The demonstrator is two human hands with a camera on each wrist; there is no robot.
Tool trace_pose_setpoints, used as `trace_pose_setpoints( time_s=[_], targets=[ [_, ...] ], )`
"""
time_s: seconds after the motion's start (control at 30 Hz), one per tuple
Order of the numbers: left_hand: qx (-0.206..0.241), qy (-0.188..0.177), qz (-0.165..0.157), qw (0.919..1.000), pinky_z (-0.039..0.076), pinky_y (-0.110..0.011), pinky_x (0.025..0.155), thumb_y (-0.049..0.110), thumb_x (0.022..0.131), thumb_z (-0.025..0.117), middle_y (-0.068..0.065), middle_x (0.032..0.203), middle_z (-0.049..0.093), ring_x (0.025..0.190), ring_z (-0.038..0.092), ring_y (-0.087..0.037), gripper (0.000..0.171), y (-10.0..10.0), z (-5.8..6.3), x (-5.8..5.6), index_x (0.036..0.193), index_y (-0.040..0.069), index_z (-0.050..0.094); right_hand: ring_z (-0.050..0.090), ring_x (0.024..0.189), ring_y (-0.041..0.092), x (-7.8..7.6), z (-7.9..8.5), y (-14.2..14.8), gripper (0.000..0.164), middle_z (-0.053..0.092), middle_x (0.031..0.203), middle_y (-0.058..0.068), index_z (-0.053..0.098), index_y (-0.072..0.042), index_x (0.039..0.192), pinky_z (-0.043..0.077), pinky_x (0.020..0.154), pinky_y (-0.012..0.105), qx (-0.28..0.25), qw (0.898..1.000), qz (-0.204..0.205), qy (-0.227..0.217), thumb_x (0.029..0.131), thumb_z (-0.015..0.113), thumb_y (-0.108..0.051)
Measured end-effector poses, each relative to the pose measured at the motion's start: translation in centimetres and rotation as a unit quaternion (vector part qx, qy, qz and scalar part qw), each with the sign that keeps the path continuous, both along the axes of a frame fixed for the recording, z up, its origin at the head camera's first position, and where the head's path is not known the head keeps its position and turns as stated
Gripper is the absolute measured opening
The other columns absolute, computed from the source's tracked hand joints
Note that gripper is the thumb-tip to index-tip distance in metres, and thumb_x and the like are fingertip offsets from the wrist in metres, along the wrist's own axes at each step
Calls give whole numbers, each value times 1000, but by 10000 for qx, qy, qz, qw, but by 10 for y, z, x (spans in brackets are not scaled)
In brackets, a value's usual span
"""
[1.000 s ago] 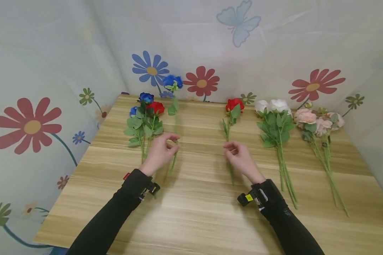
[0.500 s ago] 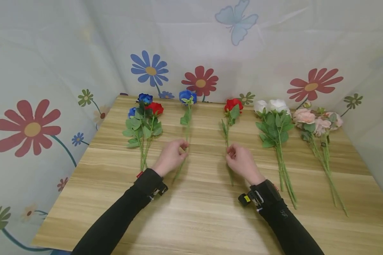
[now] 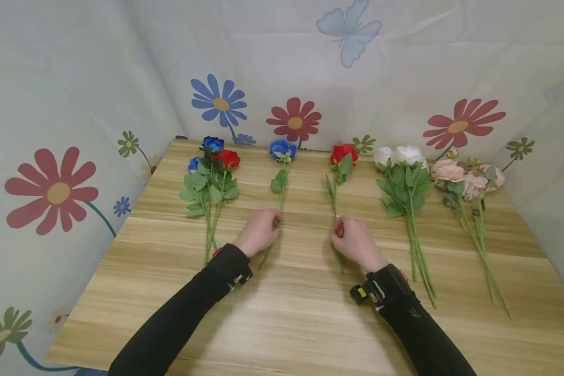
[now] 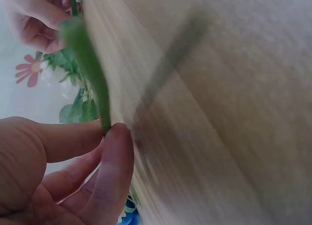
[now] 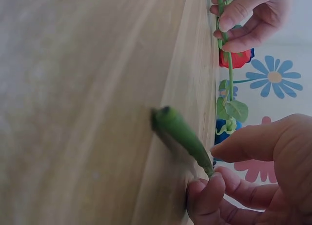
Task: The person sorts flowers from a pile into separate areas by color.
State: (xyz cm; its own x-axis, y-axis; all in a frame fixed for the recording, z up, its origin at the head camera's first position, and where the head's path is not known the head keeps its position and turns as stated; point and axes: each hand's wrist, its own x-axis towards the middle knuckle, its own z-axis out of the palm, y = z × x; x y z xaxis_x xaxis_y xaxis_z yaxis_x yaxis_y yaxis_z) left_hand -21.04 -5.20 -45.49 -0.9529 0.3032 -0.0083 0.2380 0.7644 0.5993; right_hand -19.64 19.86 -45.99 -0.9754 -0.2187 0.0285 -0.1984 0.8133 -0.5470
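Observation:
Thumb and forefinger of my left hand (image 3: 259, 231) pinch the green stem of a single blue rose (image 3: 283, 150). In the left wrist view the stem's lower end (image 4: 90, 64) sticks out past the fingertips and casts a shadow on the wood. My right hand (image 3: 355, 241) has its fingers curled at the stem of a single red rose (image 3: 343, 155), whose bloom points to the far edge. The right wrist view shows that stem's cut end (image 5: 180, 132) close over the table, thumb and fingertips around it. Both roses lie roughly parallel, blooms away from me.
Left of the hands, a bunch of blue and red roses (image 3: 211, 183) lies on the wooden table (image 3: 282, 324). White roses (image 3: 406, 183) and pale pink flowers (image 3: 472, 183) lie to the right. A flower-printed curtain (image 3: 385, 73) hangs behind the table.
My left hand has moved right and toward me, bringing the blue rose away from the left bunch and down onto the table. My right hand's fingers have closed on the red rose's stem.

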Motion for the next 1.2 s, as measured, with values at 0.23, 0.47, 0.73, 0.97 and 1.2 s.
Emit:
trace_pose_setpoints(
  time_s=[0.23, 0.47, 0.73, 0.97, 1.2],
  targets=[
    [-208, -53, -71, 9997, 54, -40, 87, 6, 93, 69, -14, 107, 71, 100, 66, -28, 23, 1, 0, 1, 116, 2, 69, 56, 65, 19, -1, -2, 0, 7, 64, 77, 11, 62, 1, 93, 42, 59, 27, 106, 9999, 43, 82, 87, 65, -3],
    [-356, 31, -193, 9992, 55, -41, 89, 5, 93, 70, -14, 108, 71, 102, 67, -29, 21, 2, -1, 1, 114, 3, 70, 53, 63, 18, 0, -1, -1, 7, 61, 74, 9, 62, 1, 90, 41, 58, 27, 110, 9998, 125, 137, 84, 66, 1],
    [-404, -113, -126, 9990, 54, -41, 89, 2, 91, 70, -14, 107, 68, 103, 65, -29, 23, 1, 0, 0, 114, 1, 70, 53, 63, 18, 2, -4, -3, 9, 60, 75, 9, 62, 1, 91, 41, 57, 27, 70, 9997, 218, -32, 84, 68, 2],
    [-441, -82, -171, 9988, 53, -41, 91, 3, 93, 68, -14, 110, 67, 105, 64, -29, 23, -1, 2, 3, 116, 1, 69, 56, 65, 18, 4, -1, -3, 8, 63, 76, 10, 63, 0, 92, 43, 58, 27, 42, 9999, 157, -39, 86, 67, -3],
    [-449, 136, -78, 9989, 55, -41, 91, 7, 97, 64, -14, 120, 66, 110, 65, -30, 27, -4, 12, 12, 124, 4, 68, 58, 70, 20, 8, 10, -6, 9, 63, 80, 11, 64, 0, 95, 45, 64, 29, -342, 9983, 32, 471, 91, 66, -8]
  ],
)
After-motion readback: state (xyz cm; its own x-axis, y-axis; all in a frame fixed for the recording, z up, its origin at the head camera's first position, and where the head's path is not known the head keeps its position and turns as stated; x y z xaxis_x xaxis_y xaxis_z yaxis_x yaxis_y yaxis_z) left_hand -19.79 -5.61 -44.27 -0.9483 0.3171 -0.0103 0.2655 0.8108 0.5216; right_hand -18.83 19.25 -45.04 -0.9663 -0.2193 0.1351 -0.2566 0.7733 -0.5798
